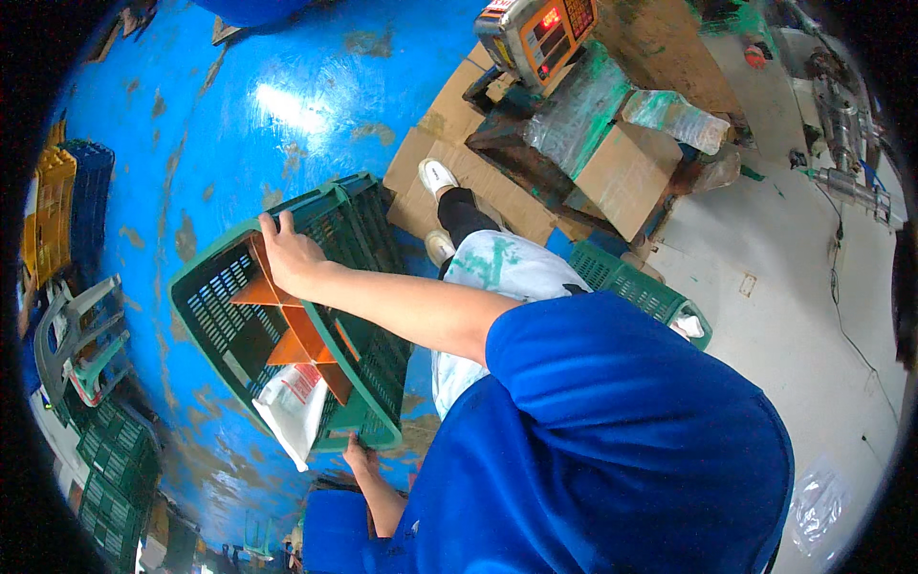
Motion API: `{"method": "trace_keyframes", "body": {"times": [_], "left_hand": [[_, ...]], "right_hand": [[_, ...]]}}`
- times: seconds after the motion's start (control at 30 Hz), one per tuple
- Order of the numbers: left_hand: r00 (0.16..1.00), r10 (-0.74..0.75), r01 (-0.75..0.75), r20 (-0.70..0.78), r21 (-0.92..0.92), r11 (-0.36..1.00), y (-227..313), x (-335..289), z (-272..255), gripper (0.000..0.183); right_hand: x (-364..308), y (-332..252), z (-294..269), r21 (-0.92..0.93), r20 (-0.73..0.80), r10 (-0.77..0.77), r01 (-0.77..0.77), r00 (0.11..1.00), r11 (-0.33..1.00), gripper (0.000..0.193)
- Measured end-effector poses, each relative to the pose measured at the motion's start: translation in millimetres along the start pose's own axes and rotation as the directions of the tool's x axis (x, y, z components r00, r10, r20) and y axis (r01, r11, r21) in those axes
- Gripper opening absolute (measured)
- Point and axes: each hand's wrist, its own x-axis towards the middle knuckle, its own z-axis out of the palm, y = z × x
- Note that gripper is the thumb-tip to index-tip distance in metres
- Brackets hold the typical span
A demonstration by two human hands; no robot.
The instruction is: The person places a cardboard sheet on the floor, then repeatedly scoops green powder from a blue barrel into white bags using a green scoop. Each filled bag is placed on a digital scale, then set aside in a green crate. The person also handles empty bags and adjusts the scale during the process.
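A green plastic crate (379,368) with slotted walls stands left of my legs, its open side facing me. Orange divider panels (304,330) cross inside it. A white bag (292,404) with red print hangs over its lower rim. My right hand (287,254) is closed over the crate's upper edge, beside an orange panel. At the lower corner, my left hand (358,457) grips the rim; its fingers are partly hidden behind the crate. More slotted green wall shows beyond my right forearm; whether it is a second crate I cannot tell.
An orange-faced digital scale (545,43) stands by cardboard and a plastic-wrapped box (583,110) at upper right. Behind my hip is another green crate (631,287). Along the left lie yellow crates (53,215), a grey plastic chair (72,340) and stacked green crates (115,469).
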Motion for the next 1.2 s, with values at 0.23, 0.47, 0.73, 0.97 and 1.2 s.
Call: {"method": "trace_keyframes", "body": {"times": [0.23, 0.47, 0.73, 0.97, 1.2], "left_hand": [[0.997, -0.074, 0.075, -0.025, 0.015, 0.997, 6, -8, -4, 0.028], [0.996, -0.056, 0.057, 0.068, -0.004, 0.998, -14, -9, 28, 0.026], [0.9, 0.166, -0.384, 0.402, 0.555, 0.738, -6, -11, 84, 0.023], [0.849, -0.027, -0.474, 0.528, 0.783, 0.403, 188, 6, 183, 0.02], [0.759, 0.02, -0.648, 0.651, 0.752, 0.123, 322, -77, 404, 0.018]], "right_hand": [[2, -3, 4, 0.019, 0.031, 0.021, -0.022, 0.999, 1.0, 0.068], [11, 26, -1, -0.004, -0.086, 0.054, -0.055, 0.995, 0.998, 0.062], [16, 98, -74, -0.044, -0.205, 0.185, -0.198, 0.961, 0.979, 0.075], [-38, 154, -107, -0.084, 0.006, -0.015, 0.015, 1.0, 0.996, 0.051], [-213, 319, -203, 0.52, -0.852, 0.5, 0.142, 0.157, 0.842, 0.029]]}}
